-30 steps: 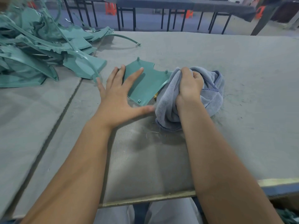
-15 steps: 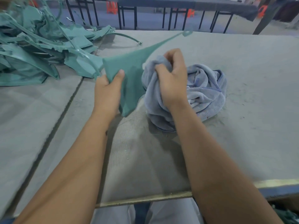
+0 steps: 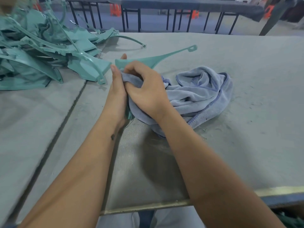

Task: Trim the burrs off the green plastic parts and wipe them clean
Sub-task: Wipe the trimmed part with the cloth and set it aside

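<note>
Covering the table (image 3: 246, 112), grey felt carries shavings; right hand (image 3: 146, 91) fingers grip cloth (image 3: 205, 91), left hand (image 3: 117, 92) holds part (image 3: 158, 57).

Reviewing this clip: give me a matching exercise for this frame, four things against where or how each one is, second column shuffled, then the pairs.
Things:
1. green part
2. blue cloth
3. pile of green parts
4. left hand

States:
A. heaped at the table's far left
B. bunched, partly gripped by the right hand
C. held up between both hands, thin arm pointing right
D. supports the held part from the left

Pairs: 1-C, 2-B, 3-A, 4-D
</note>
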Available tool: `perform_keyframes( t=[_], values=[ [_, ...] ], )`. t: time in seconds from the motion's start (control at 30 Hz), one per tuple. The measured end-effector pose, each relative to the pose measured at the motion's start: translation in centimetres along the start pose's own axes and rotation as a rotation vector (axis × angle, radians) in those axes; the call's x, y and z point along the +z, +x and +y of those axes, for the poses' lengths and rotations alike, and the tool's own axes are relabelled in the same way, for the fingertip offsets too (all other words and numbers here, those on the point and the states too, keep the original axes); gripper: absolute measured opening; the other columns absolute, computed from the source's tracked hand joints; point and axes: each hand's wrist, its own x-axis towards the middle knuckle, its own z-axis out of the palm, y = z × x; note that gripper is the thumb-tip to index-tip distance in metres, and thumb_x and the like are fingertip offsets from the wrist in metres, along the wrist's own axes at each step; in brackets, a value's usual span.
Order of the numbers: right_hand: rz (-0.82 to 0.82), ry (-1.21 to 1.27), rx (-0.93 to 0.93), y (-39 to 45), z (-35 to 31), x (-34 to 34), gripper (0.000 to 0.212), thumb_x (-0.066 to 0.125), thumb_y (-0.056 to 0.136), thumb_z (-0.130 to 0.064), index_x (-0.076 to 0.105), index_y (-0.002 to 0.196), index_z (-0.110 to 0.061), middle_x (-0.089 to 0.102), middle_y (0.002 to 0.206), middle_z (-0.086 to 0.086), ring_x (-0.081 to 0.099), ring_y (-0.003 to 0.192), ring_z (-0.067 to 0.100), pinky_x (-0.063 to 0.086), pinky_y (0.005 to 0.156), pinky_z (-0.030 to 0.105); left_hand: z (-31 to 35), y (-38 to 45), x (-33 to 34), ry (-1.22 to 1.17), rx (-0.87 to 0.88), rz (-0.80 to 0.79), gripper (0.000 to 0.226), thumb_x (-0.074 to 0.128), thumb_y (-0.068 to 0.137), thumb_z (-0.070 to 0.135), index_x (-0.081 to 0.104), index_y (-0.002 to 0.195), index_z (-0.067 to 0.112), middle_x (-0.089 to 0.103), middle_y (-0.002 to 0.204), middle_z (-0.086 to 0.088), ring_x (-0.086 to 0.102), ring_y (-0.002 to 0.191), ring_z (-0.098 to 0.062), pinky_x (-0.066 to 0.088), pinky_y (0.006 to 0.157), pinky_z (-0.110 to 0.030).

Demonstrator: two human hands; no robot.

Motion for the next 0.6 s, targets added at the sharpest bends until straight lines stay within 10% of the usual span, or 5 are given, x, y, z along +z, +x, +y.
perform_keyframes(
  t=[0.1,0.3,0.47,0.6],
  values=[
    [0.188,-0.165,0.034,0.7,0.5,-0.8,0.011,0.054,0.084,-0.006,0.051,0.086,-0.017,0.061,0.086,0.000,0.056,0.081,0.021,0.047,0.075,0.041,0.2,-0.1,0.1,0.102,0.043,-0.088,0.051,0.030,0.096,0.057,0.048,0.138,0.035,0.064,0.129,0.003,0.059,0.122,-0.013,0.047,0.104,-0.039],
    [0.405,-0.321,0.350,2.4,1.9,-2.8,0.006,0.043,0.094,-0.013,0.039,0.090,-0.016,0.057,0.089,0.008,0.054,0.077,0.026,0.047,0.073,0.048,0.4,-1.2,1.2,0.260,0.176,-0.244,0.031,0.034,0.103,0.040,0.046,0.132,0.045,0.058,0.137,0.007,0.053,0.127,-0.006,0.042,0.107,-0.025],
    [0.294,-0.126,0.061,1.4,0.5,-1.7,0.016,0.053,0.082,-0.003,0.047,0.084,-0.018,0.055,0.077,-0.003,0.054,0.074,0.020,0.048,0.069,0.035,0.5,-1.0,0.8,0.387,0.187,-0.094,0.035,0.022,0.105,0.043,0.051,0.122,0.048,0.064,0.110,0.032,0.055,0.110,0.015,0.044,0.091,-0.006],
    [0.089,-0.051,-0.204,0.4,-0.4,0.2,0.014,0.057,0.084,0.005,0.049,0.083,-0.006,0.051,0.076,0.006,0.048,0.071,0.024,0.044,0.065,0.037,0.4,-0.4,-0.4,0.442,0.106,0.012,0.064,0.009,0.100,0.057,0.063,0.121,0.031,0.073,0.104,0.014,0.064,0.102,0.005,0.052,0.095,-0.028]
  ],
)
